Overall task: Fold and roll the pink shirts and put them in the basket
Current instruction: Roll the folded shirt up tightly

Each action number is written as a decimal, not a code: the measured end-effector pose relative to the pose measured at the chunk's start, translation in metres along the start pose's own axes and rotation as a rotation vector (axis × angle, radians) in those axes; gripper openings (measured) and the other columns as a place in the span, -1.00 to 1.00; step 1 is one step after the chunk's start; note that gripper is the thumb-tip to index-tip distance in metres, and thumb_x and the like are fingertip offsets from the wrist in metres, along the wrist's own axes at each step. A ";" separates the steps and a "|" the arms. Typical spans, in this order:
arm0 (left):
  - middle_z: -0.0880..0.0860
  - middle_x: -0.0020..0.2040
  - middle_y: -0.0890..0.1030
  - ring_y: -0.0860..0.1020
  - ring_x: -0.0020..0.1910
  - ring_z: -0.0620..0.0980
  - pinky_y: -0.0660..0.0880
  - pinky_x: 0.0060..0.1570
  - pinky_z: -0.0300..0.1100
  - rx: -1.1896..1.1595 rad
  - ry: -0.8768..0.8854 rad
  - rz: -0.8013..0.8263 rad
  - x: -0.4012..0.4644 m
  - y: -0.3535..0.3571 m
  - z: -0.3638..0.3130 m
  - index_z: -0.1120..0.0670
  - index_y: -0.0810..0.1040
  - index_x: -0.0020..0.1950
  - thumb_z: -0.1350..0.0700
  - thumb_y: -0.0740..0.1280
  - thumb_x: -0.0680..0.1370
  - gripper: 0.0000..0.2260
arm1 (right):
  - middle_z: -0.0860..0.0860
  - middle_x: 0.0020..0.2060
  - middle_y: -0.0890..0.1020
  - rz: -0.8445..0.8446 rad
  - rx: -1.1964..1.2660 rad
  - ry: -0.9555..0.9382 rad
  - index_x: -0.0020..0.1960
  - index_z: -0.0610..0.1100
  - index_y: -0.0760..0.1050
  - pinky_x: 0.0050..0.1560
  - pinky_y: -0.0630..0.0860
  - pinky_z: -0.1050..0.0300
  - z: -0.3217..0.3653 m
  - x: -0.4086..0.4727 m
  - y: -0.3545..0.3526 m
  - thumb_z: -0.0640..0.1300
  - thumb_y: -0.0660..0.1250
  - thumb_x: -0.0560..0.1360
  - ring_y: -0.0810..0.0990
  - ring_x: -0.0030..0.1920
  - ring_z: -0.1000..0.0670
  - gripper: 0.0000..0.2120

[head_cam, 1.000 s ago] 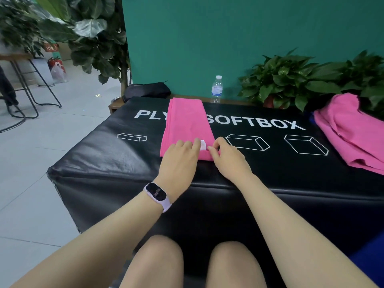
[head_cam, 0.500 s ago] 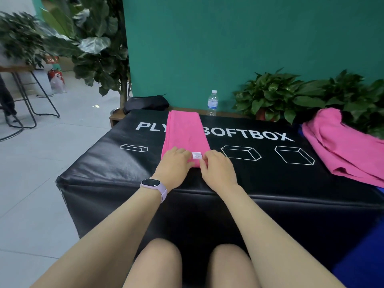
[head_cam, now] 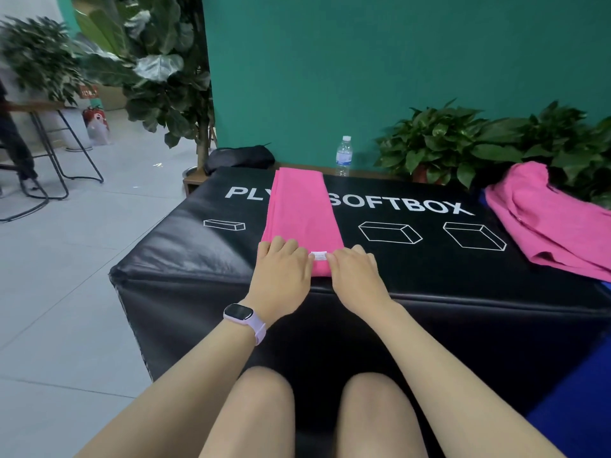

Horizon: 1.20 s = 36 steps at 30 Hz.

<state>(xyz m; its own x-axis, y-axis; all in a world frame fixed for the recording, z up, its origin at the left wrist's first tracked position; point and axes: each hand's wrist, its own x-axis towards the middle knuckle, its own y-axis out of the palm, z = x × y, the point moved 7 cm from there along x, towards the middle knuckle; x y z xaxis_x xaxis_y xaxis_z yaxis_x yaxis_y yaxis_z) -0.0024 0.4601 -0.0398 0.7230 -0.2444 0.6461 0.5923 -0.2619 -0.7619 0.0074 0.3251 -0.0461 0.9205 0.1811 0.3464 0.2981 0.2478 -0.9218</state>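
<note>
A pink shirt (head_cam: 302, 206), folded into a long narrow strip, lies lengthwise on the black soft box (head_cam: 413, 259), its near end close to the front edge. My left hand (head_cam: 281, 272) and my right hand (head_cam: 355, 276) sit side by side on that near end, fingers curled over the cloth and gripping it. A small white label (head_cam: 319, 256) shows between them. More pink shirts (head_cam: 549, 223) lie in a loose heap at the box's right side. No basket is in view.
A water bottle (head_cam: 344, 155) and a black bag (head_cam: 238, 157) stand behind the box against a green wall. Potted plants (head_cam: 463, 143) line the back right. A stool (head_cam: 56, 150) and a tall plant (head_cam: 158, 71) stand on the tiled floor to the left.
Both hands have closed over the strip's near end and curled it a little further from the front edge. The camera has tilted, so the box sits lower in view.
</note>
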 end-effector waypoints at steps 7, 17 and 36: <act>-0.03 -0.25 0.46 0.35 -0.22 0.09 0.19 -0.16 -0.04 0.014 -0.003 0.096 0.011 0.010 0.007 0.03 0.39 -0.08 0.01 0.06 0.68 -0.78 | -0.01 -0.12 0.46 0.061 -0.017 -0.024 0.03 -0.12 0.34 0.04 0.42 -0.06 0.000 0.011 0.002 -0.04 -0.05 0.73 0.42 -0.09 -0.09 -0.74; 0.03 -0.12 0.35 0.28 -0.13 0.10 0.13 -0.10 -0.03 0.115 0.053 0.338 0.033 0.028 0.007 0.06 0.42 0.05 0.05 0.07 0.67 -0.83 | -0.03 -0.08 0.55 -0.292 -0.136 -0.141 0.01 -0.15 0.51 -0.02 0.43 0.00 0.022 -0.016 -0.010 -0.19 0.29 0.59 0.50 -0.07 -0.10 -0.96; 0.00 -0.08 0.44 0.33 -0.15 0.05 0.33 -0.07 -0.04 0.083 0.351 0.119 0.025 0.014 0.007 0.05 0.50 0.00 -0.02 0.06 0.71 -0.72 | -0.01 -0.24 0.46 0.013 0.071 -0.028 -0.06 -0.12 0.28 -0.18 0.31 -0.04 0.000 0.048 0.016 -0.09 0.00 0.72 0.44 -0.23 -0.14 -0.78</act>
<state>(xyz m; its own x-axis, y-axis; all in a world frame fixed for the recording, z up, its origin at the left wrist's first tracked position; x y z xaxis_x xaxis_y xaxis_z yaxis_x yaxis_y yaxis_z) 0.0261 0.4572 -0.0347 0.6312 -0.5776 0.5176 0.5483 -0.1397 -0.8245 0.0568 0.3374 -0.0439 0.9166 0.2109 0.3396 0.2661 0.3121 -0.9120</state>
